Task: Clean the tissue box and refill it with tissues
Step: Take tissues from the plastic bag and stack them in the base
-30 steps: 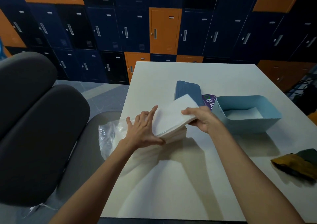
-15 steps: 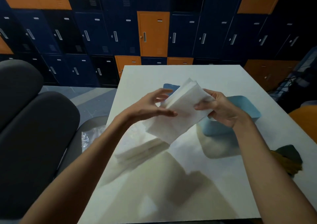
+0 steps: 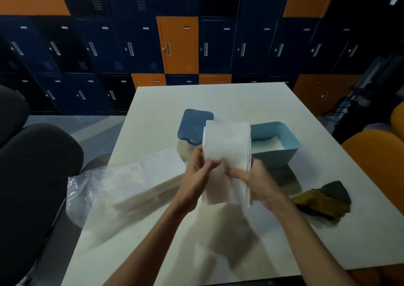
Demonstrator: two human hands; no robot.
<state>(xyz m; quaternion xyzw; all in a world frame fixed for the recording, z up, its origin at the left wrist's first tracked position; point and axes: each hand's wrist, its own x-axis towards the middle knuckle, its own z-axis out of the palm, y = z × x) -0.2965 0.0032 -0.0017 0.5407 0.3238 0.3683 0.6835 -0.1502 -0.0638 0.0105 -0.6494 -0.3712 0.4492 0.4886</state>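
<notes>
The left hand [image 3: 196, 174] and right hand [image 3: 255, 180] pinch a stack of tissues [image 3: 227, 150] by its sides, thumbs curled onto the front, upright above the table [image 3: 218, 97]. Just behind it sits the open tissue box [image 3: 282, 139], seemingly with white tissue inside

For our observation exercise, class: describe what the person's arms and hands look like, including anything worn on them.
The left hand and right hand are bare: no gloves, and no rings or watch visible. The left arm and right arm show no sleeves down to the picture's bottom edge. Blur could hide small details.
</notes>
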